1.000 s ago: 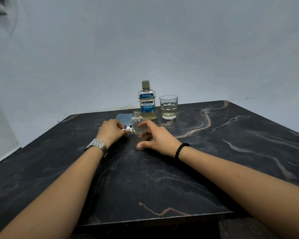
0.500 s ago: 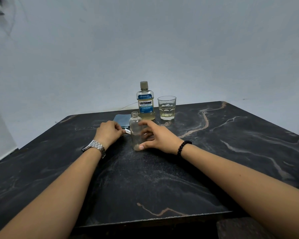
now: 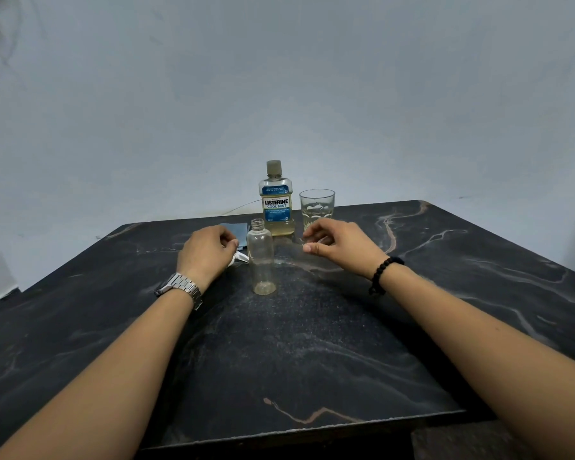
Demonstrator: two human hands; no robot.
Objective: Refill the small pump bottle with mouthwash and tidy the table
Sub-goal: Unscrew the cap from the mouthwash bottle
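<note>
A small clear bottle [image 3: 261, 258] stands upright and uncapped in the middle of the dark marble table [image 3: 312, 343], empty as far as I can see. My left hand [image 3: 208, 252] rests just left of it, closed on a small white pump head [image 3: 238, 258] that peeks out by the fingers. My right hand [image 3: 337, 245] hovers to the right of the bottle, fingers loosely curled and apart, holding nothing. Behind stand a capped Listerine mouthwash bottle [image 3: 276, 202] with yellowish liquid low in it and a drinking glass [image 3: 316, 207] holding a little pale liquid.
A folded blue cloth [image 3: 238, 230] lies behind my left hand, partly hidden by it. A thin wire [image 3: 243, 205] runs along the back edge by the wall. The table's front edge is near my forearms.
My right hand let go of the small bottle and moved right, toward the glass. The bottle now stands alone, a little nearer to me. My left hand stayed closed on the pump head.
</note>
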